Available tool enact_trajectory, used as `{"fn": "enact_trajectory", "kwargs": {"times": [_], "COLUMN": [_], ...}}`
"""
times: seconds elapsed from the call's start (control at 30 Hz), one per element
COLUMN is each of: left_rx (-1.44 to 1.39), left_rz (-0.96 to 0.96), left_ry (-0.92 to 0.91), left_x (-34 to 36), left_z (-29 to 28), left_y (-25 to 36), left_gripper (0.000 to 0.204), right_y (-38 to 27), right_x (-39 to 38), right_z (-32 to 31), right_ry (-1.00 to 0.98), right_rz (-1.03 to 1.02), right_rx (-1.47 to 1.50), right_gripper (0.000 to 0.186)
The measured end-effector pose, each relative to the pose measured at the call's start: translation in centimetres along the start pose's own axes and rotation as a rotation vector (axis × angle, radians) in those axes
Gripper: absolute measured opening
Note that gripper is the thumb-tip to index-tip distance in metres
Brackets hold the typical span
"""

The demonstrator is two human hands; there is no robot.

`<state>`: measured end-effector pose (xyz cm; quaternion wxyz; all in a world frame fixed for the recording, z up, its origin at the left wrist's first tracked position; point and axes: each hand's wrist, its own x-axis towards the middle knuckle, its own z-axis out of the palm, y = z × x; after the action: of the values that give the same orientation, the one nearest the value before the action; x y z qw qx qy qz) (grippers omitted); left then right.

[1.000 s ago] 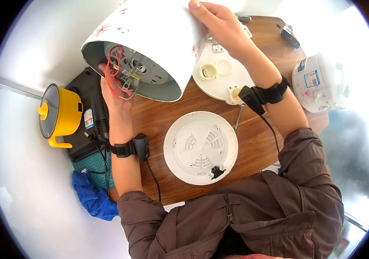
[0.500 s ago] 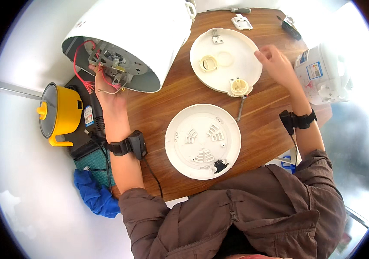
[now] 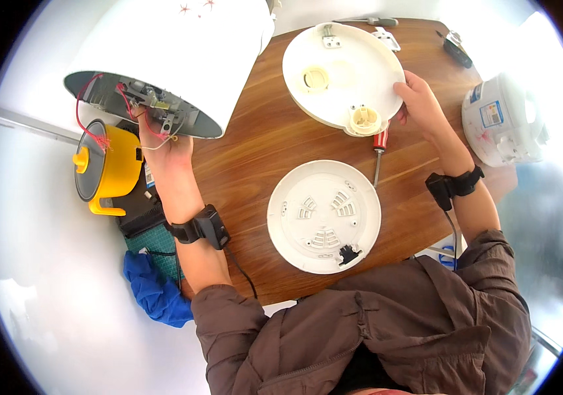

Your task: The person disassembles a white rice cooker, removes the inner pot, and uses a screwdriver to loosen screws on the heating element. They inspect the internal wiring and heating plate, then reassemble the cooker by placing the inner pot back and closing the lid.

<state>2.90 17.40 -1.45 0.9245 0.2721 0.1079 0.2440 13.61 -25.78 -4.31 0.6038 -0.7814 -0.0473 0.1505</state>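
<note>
Disc [image 3: 360, 82]: rim pinched between right fingers [image 3: 404, 92]; housing [image 3: 169, 52]: left hand [image 3: 166, 146] at mouth, grip unclear

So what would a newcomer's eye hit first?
The big white shell at upper left stands out, with red wires trailing from its open end, where the left hand is. Next comes the bright yellow pot below it, then the round white cover at upper centre, its edge pinched in the right hand.

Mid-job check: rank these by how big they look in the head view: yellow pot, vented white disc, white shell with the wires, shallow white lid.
1. White shell
2. Vented white disc and shallow white lid: look alike, so unranked; the lid is tilted
3. Yellow pot
</note>
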Motion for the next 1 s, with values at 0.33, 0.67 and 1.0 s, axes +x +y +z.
{"fn": "enact_trajectory", "kwargs": {"times": [0.33,0.67,1.0], "left_rx": [-0.226,-0.234,-0.129], "left_rz": [-0.048,-0.017,-0.044], "left_ry": [-0.271,-0.157,-0.03], "left_x": [0.1,0.0,0.2], "left_z": [-1.0,-0.8,-0.2], "left_y": [2.7,3.6,2.6], "left_gripper": [0.027,0.028,0.019], "right_y": [-2.6,-1.9,-1.7], "right_x": [2.7,6.3,5.1], "right_z": [8.9,14.5,13.8], "right_ry": [-0.206,-0.326,-0.232], "right_rz": [0.009,0.039,-0.03], "right_rx": [-0.177,-0.03,-0.029], "right_gripper": [0.03,0.048,0.063]}}
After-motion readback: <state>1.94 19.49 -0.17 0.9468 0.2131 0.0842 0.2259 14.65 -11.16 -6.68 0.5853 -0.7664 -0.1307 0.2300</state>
